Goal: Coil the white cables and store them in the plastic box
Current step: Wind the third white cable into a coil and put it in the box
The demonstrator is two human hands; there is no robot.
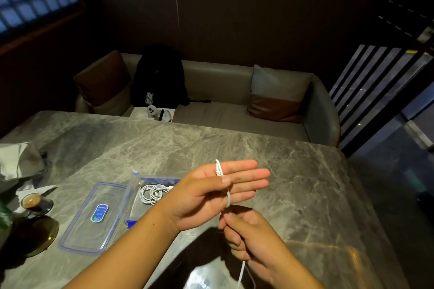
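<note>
At the lower centre of the frame, the right hand (244, 234) pinches the white cable (227, 197) between thumb and fingertips, with the free length trailing down past the wrist toward the bottom edge. Directly above it, the left hand (211, 192) is held flat, fingers extended and pressed side by side, thumb pinning the cable end against the palm. The cable's long axis runs vertically across these fingers, so wrapping should proceed around them. Farther left, the plastic box (138, 197) holds already coiled cables (152, 192), beside its lid (94, 216) on the table (258, 148).
</note>
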